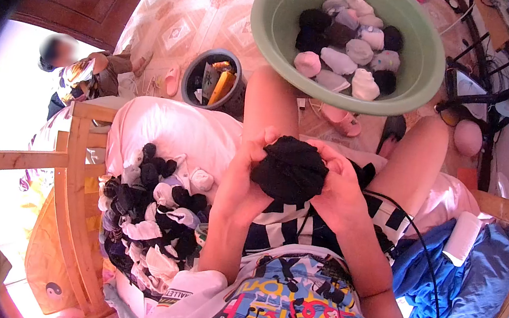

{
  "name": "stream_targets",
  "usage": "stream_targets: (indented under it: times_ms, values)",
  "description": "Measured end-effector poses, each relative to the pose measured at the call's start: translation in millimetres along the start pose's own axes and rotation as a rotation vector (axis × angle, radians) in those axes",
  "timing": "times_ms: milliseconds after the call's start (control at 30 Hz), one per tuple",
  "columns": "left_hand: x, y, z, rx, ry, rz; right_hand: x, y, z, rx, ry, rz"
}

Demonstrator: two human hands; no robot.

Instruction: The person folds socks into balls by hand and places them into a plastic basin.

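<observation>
A bunched black sock (291,171) is held over my lap between both hands. My left hand (245,169) closes on its left side, fingers partly hidden behind the fabric. On the right side my right hand (341,187) grips its edge with the thumb on top. Beside my left forearm lies a heap of loose socks (154,226) in black, white, grey and pink. Beyond my knees, a large green basin (420,77) contains several balled socks (360,51) in similar colours.
A grey bin (237,96) with packaging stands on the tiled floor. Wooden rails (79,166) flank me. At right lie blue cloth (443,277), a white roll (463,239) and a black cable (427,256). Another person (84,74) sits at the far left.
</observation>
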State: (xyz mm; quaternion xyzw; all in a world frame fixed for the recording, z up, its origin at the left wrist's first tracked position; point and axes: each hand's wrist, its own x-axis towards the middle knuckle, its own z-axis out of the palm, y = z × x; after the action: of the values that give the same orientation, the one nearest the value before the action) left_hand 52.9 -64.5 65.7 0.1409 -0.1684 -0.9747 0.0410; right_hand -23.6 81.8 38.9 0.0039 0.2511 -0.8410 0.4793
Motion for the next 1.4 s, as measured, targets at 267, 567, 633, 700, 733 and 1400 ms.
stream_targets:
  times_ms: [267, 567, 633, 700, 733, 1400]
  values:
    - [-2, 6, 1, 0.203, 0.266, 0.109, -4, -3, 8, 0.176, -0.211, 0.04]
    - [3, -3, 8, 0.291, 0.237, 0.255, -11, -6, 3, 0.085, -0.109, -0.017]
    - [1, -1, 7, 0.319, 0.201, 0.321, -10, -8, 10, -0.002, -0.019, -0.031]
    - [-1, -1, 3, 0.29, 0.093, 0.326, -11, -6, 6, -0.261, 0.026, -0.156]
    - [0, -3, 7, 0.29, 0.092, 0.325, -13, -3, 0, -0.348, 0.045, -0.197]
    - [3, -8, 4, 0.505, 0.191, 0.565, -20, -15, -26, 0.073, 0.219, -0.299]
